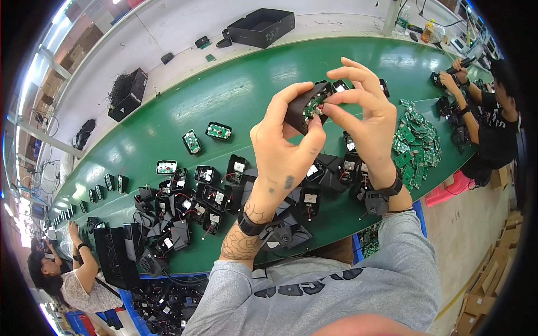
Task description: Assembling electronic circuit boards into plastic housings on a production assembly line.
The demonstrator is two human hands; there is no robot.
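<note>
Case (297,111) is sitting at one o'clock, left hand (283,131) clamping it; right hand (367,115) is working at its board (312,107), whether pinching anything I cannot tell. Pushing askew could be bending the board; a slackening left hold could be dropping the case. Beyond, a heap of circuits (417,145) is lying at three o'clock, a box (274,32) at twelve.

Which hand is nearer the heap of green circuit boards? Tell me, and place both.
Right. The right hand is just left of the heap, apart from it; the left hand is farther left, holding a black housing.
</note>
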